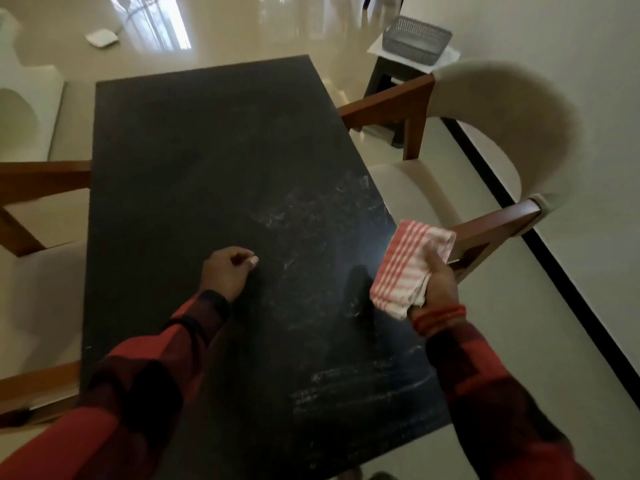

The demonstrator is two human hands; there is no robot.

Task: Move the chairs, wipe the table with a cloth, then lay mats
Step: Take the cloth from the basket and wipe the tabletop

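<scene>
A dark stone table (207,161) fills the middle of the head view, with pale streaks on its near right part. My right hand (438,280) grips a folded red-and-white striped cloth (403,263) just above the table's right edge. My left hand (228,270) rests on the tabletop as a closed fist with nothing in it. A cream chair with wooden arms (498,133) stands at the table's right side. Another cream chair (31,216) stands at the left side.
A dark stool (388,74) at the back right carries white paper and a grey plastic basket (417,39). A white flat object (102,38) lies on the glossy floor at the back left. A pale wall with a black skirting strip runs along the right.
</scene>
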